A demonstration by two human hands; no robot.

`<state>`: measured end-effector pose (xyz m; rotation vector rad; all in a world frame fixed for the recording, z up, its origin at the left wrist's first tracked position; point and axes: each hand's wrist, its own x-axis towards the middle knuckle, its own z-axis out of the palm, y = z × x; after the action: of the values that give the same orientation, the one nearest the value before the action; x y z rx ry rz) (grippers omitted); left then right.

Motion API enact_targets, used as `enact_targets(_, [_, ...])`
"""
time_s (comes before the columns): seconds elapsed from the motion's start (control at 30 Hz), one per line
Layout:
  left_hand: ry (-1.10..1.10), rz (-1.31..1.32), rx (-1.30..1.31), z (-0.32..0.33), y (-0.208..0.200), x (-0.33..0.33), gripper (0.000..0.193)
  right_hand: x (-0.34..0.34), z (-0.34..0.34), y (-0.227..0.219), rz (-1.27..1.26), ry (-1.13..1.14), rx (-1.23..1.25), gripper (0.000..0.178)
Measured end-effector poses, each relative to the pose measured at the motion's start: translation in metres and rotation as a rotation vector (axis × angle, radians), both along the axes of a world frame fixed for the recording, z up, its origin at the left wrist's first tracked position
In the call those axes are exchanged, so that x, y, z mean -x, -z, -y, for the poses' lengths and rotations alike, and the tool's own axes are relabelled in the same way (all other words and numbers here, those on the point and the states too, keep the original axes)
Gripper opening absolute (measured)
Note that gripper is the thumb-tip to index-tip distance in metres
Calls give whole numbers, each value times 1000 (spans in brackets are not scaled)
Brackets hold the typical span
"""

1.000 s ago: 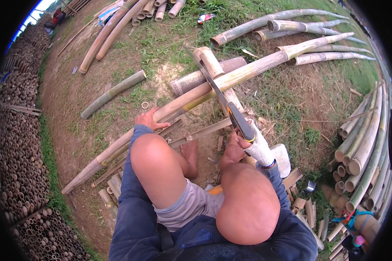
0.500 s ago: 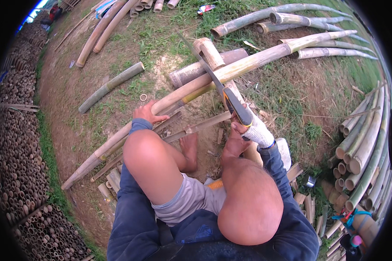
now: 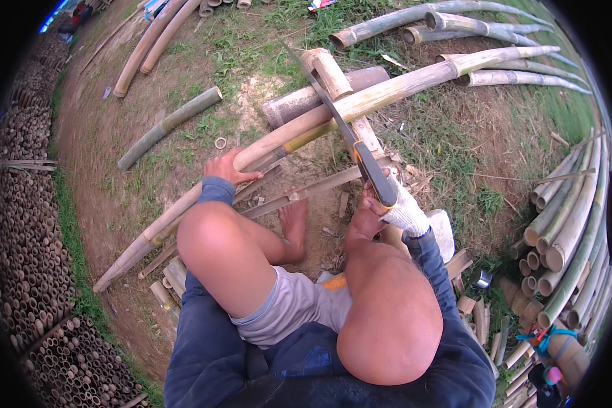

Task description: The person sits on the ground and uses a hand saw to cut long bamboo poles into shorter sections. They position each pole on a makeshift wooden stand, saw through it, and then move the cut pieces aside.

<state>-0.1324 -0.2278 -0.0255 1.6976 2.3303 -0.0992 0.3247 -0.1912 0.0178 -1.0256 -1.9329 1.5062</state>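
Note:
A long bamboo pole (image 3: 279, 145) slants from the lower left to the upper right in front of me. My left hand (image 3: 228, 168), bare, is wrapped over it left of centre, thumb stretched along its near side. In my right hand (image 3: 402, 208), which wears a white knit glove, is the black and yellow handle of a handsaw (image 3: 330, 105). Its long dark blade lies across the pole, tip pointing away from me. Beneath the pole are a thick bamboo log (image 3: 285, 111) and a short upright bamboo piece (image 3: 328, 73).
Cut bamboo poles (image 3: 564, 238) are piled at the right, and more poles (image 3: 387, 27) lie at the far right. A short green bamboo length (image 3: 170, 126) rests on the ground at left. Stacked bamboo pieces (image 3: 27, 265) line the left edge. My bare feet (image 3: 293, 228) are below the pole.
The saw has been drawn back toward me across the pole, so more blade shows between pole and handle. My left hand keeps its hold. The view has shifted slightly.

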Motion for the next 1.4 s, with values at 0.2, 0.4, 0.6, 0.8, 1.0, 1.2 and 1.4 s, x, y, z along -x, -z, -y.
enact_targets(0.2, [-22,211,-52,-14,4,39,100,20,-24,-23,-334,147,289,38])
enact_targets(0.4, [208,170,-426,-33,8,39,91,-42,-8,-23,-159,131,287,47])
enact_targets(0.6, [164,222,-67,-74,-6,-85,87,-31,-1,1,-120,235,166,54])
enact_targets(0.8, [198,232,-120,-86,-35,-76,82,-34,1,4,-238,129,170,62])
enact_targets(1.0, [250,105,-305,-125,-39,-30,81,-2,-8,1,-222,204,151,54])
enact_targets(1.2, [178,160,-166,-159,-33,-10,85,56,-23,-7,-204,214,147,50])
enact_targets(1.4, [142,121,-128,-156,-30,-16,80,62,-29,-7,-161,195,234,58])
